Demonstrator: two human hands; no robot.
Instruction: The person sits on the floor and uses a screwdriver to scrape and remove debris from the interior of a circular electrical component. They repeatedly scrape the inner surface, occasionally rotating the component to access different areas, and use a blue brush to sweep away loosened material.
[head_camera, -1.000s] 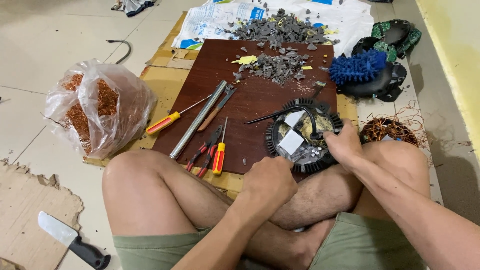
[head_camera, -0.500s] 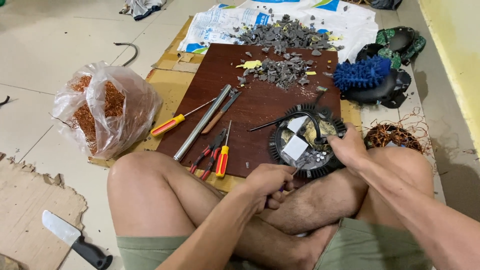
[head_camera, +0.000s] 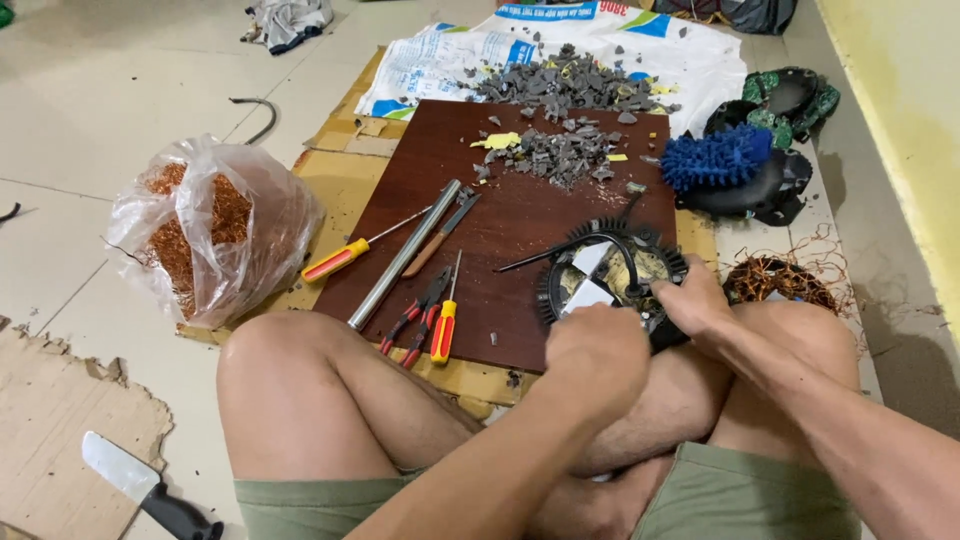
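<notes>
A: Nearest first?
B: Person sits cross-legged on the floor. Left hand (head_camera: 598, 352) is a closed fist over the near rim of the round black toothed motor part (head_camera: 612, 277); can't tell what's inside the fist. Right hand (head_camera: 692, 303) is curled on the part's right edge, fingers clamped on it.
A: Where's the part, which way?
B: Near right corner of the dark brown board (head_camera: 500, 215), just above the shins, lying roughly flat, face up. It's round, so no real long axis. Black ribbed plastic rim, pale patches inside, a thin black cable arching over it.
A: Left of it?
B: Red pliers (head_camera: 413, 320), yellow-handled screwdriver (head_camera: 445, 323), metal tube (head_camera: 404, 254) running diagonally, second screwdriver (head_camera: 352, 256).
A: Further out?
B: Grey plastic shards (head_camera: 560, 150) at the board's far end, blue bristly piece (head_camera: 716, 159) right, bag of copper wire (head_camera: 205, 230) left.
</notes>
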